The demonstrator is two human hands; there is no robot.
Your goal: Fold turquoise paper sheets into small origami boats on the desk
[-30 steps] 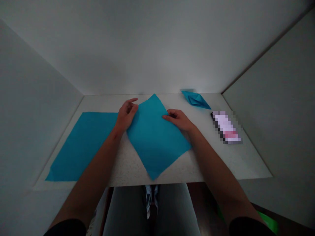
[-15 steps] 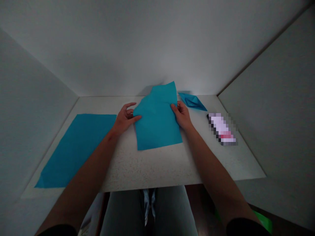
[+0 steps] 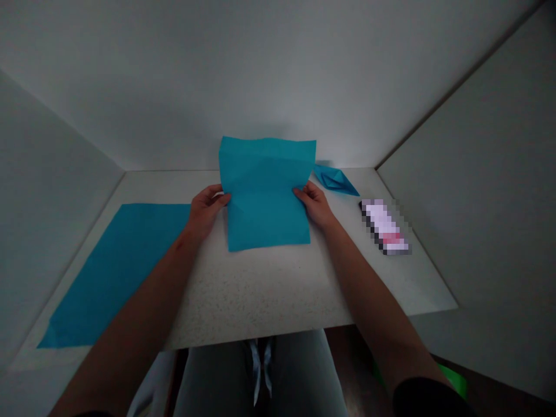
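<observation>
Between my hands is a blue sheet of paper (image 3: 268,200), its upper part tilted up toward the back wall and its lower edge near the table. My left hand (image 3: 205,209) pinches the sheet's left edge between thumb and fingers. At the right edge, my right hand (image 3: 315,202) grips it the same way, thumb on the front face and fingers behind. Just beyond my right hand lies a folded blue paper boat (image 3: 336,179).
A larger blue sheet (image 3: 113,272) lies flat on the left of the white table (image 3: 260,295), partly under my left forearm. A phone (image 3: 384,226), blurred out, rests on the right. White walls (image 3: 252,69) enclose the table's back and sides.
The sheet's top left corner, earlier curled back, now stands up and the sheet is squarer to me. My left hand has closed on the left edge. The view has shifted slightly.
</observation>
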